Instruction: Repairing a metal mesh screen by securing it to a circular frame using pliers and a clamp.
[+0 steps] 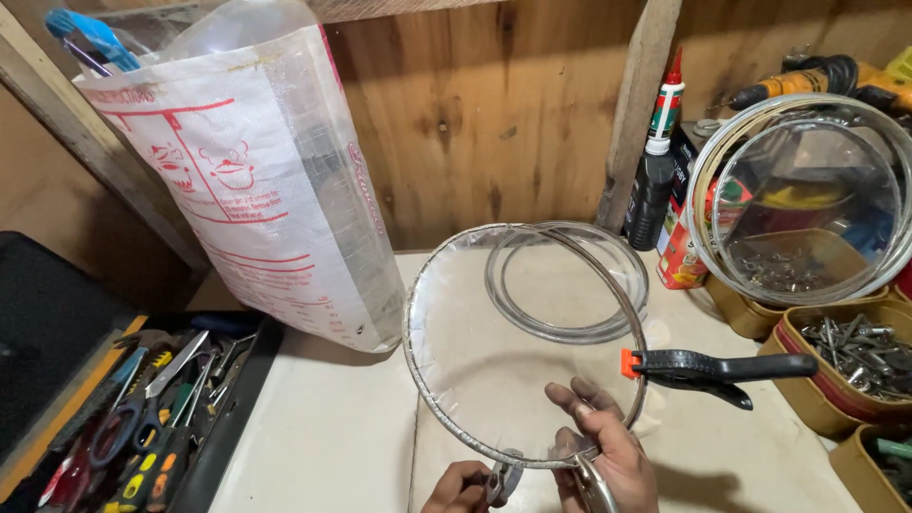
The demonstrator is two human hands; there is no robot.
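On a pale workbench against a wooden wall, a glass lid with a metal rim stands tilted near the front edge, a black spring clamp biting its right side. The right hand grips the lid's near rim with pliers, while the left hand pinches a small fitting at the bottom edge. The rim looks seated around most of the glass, with work left at the near edge, and 2 more lids wait farther back.

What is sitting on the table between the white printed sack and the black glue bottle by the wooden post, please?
In the head view, a clear ring lies flat there between the sack and the bottle, behind the held round lid.
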